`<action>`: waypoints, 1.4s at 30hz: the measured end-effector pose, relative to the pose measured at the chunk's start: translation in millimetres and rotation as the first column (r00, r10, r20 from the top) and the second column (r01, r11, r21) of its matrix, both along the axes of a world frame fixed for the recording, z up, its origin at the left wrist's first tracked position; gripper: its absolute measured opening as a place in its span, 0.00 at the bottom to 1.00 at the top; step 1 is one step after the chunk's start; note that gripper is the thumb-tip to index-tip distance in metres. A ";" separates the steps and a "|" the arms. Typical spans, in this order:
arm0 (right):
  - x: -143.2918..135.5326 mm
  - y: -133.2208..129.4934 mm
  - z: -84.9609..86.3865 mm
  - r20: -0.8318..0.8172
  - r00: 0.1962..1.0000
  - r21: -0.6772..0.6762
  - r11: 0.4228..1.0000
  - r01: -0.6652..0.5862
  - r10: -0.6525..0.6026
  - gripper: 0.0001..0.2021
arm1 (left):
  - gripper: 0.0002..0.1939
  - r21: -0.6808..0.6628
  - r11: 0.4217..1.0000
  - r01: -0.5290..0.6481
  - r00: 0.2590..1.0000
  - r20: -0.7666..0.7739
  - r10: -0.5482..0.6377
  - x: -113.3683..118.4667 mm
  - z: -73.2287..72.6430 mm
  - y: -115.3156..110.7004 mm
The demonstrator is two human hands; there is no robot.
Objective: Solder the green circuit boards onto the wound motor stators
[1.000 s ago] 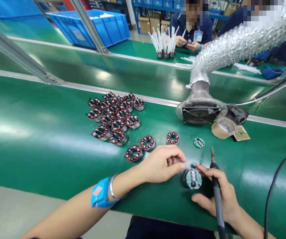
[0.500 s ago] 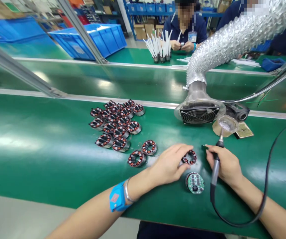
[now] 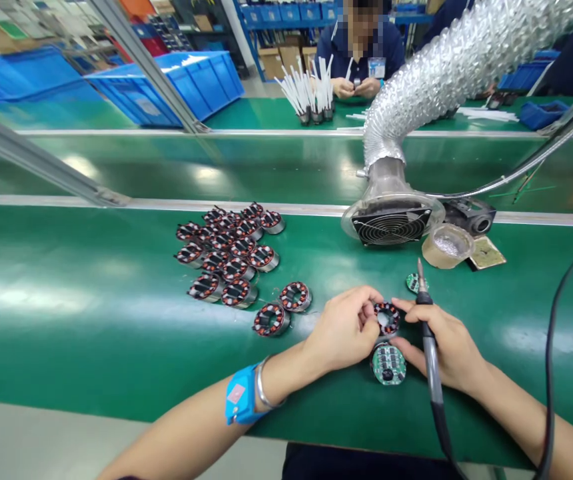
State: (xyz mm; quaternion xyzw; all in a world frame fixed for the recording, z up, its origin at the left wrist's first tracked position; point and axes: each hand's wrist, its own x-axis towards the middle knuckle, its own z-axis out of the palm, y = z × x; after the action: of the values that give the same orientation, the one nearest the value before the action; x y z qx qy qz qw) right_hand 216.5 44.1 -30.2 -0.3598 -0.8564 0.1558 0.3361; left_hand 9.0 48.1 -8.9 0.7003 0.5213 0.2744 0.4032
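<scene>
Soldering iron (image 3: 432, 367) shifted off tub (image 3: 435, 256) of silvery material (image 3: 447, 246), left hand (image 3: 345, 331) pinching wound ring (image 3: 395, 319), right hand (image 3: 450, 348) gripping iron

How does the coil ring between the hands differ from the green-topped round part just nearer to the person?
The ring has an open centre; the part is covered by a board. The ring looks dark with orange spots; the part's top is green with dark pieces. Both are round in outline.
</scene>
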 end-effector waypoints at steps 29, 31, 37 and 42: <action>10.9 -1.1 -13.9 -0.102 0.994 -0.243 0.968 -0.061 0.037 0.22 | 0.10 -0.049 0.976 0.214 0.966 -0.135 -0.219 -19.4 10.2 33.7; 10.8 -0.4 -13.8 -0.109 0.992 -0.238 0.968 -0.082 0.057 0.22 | 0.11 -0.114 0.991 0.076 0.996 -0.039 -0.081 -19.1 15.4 25.4; 11.8 0.8 -13.2 -0.130 0.988 -0.231 0.967 -0.109 0.081 0.22 | 0.20 -0.271 0.956 0.111 0.994 0.042 -0.103 -3.2 13.4 3.9; 11.9 4.1 -9.7 -0.124 0.986 -0.260 0.955 -0.141 0.112 0.21 | 0.15 -0.277 0.961 -0.027 0.977 0.197 0.084 -16.4 8.8 18.1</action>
State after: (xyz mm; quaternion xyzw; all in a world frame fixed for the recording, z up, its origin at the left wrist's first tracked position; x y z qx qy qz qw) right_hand 228.4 48.2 -39.9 -0.3372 -0.8294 0.3104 0.3194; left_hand -7.3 66.2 -0.1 0.5909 0.5286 0.2828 0.5399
